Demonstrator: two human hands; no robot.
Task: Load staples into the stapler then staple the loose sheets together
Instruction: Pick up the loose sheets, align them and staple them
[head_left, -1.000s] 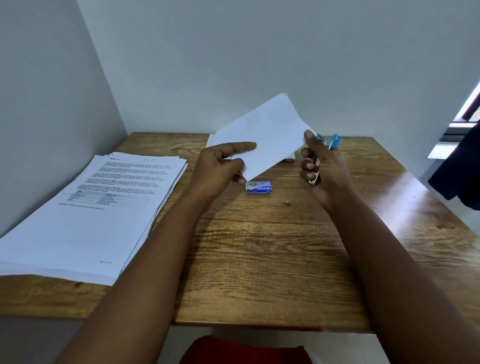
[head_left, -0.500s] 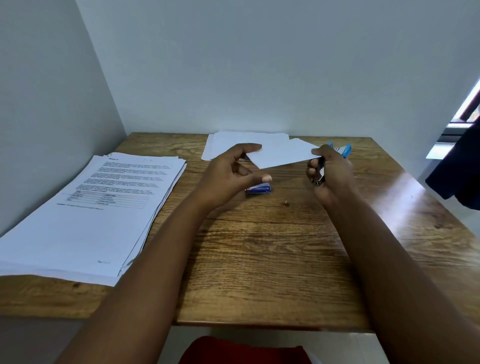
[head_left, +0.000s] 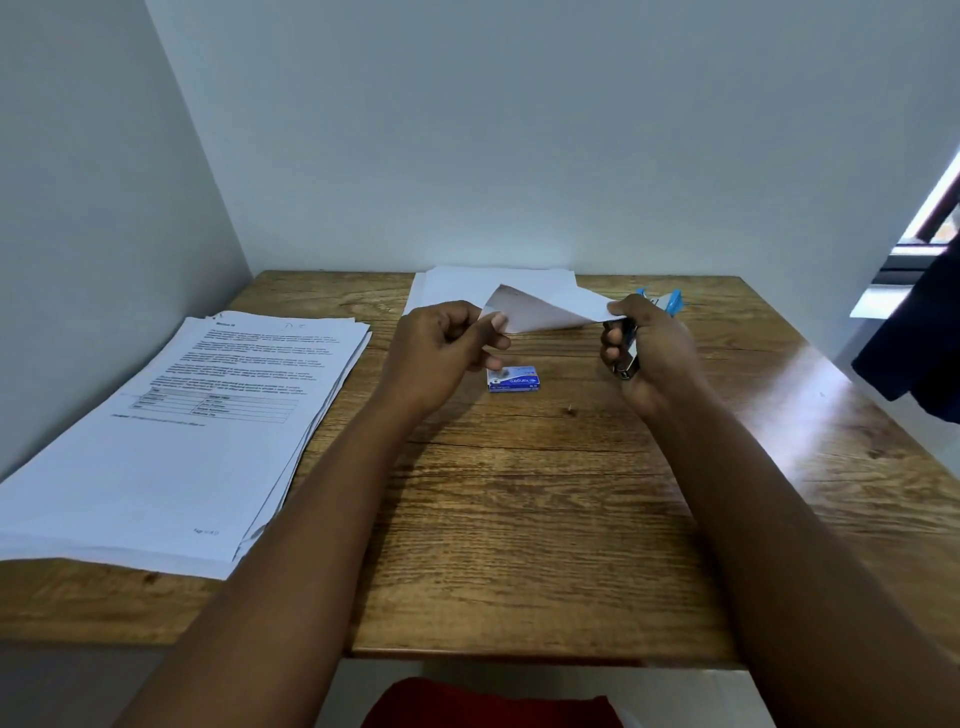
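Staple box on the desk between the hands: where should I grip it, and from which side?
The staple box lies flat on the desk, label up, long sides running left to right. Come from above with the left hand, which is nearer, and pinch across its short width, thumb on the near long edge and fingers on the far one.

Stapler (head_left: 667, 304) mostly hidden inside right hand (head_left: 649, 353); stack (head_left: 171, 415) print unreadable.

view: one head camera, wide-angle
position: above the near edge of the tabletop (head_left: 519, 545)
facing: forward and down, toward the wall corner
range: close, forearms fill the foreground
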